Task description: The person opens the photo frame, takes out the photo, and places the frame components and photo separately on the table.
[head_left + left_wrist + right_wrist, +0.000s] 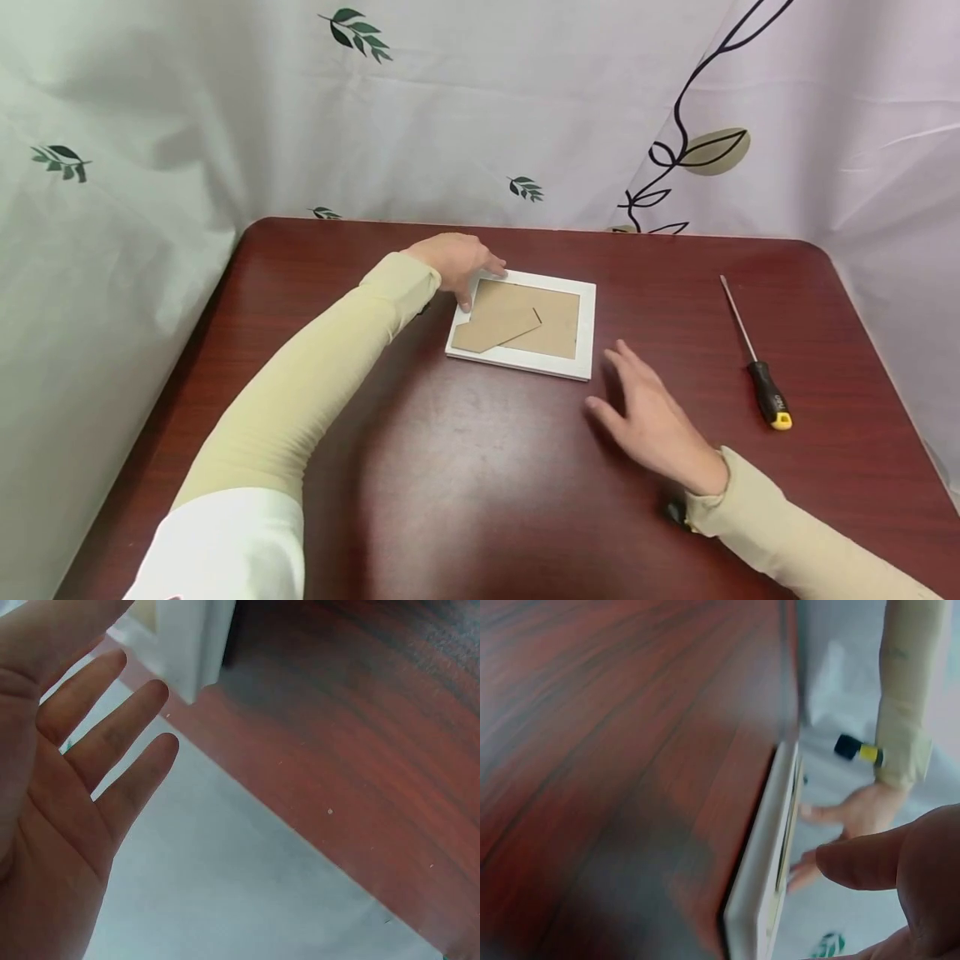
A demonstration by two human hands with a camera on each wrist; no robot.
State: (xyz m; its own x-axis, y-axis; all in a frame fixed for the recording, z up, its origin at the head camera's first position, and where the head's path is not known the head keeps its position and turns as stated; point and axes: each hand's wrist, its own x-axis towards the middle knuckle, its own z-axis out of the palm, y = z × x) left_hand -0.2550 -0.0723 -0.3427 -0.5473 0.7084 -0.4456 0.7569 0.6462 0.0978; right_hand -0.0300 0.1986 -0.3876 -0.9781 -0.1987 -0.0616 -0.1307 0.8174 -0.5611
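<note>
A white picture frame [587,329] lies face down on the table, its brown backing board [558,302] and cardboard easel leg [487,331] facing up. At the frame's far left corner is my left hand [453,260], thumb by the left side and fingers by the far edge. The left wrist view shows that hand [71,780] with its fingers spread and fairly straight. My right hand [660,425] hovers near the frame's right side, thumb and fingers apart, holding nothing. In the right wrist view the frame [761,877] appears edge-on beyond the thumb [862,861].
A screwdriver [765,387] with a black and yellow handle lies at the right of the dark red wooden table [450,483]. Behind the table's far edge hangs a white curtain [465,108] with leaf prints.
</note>
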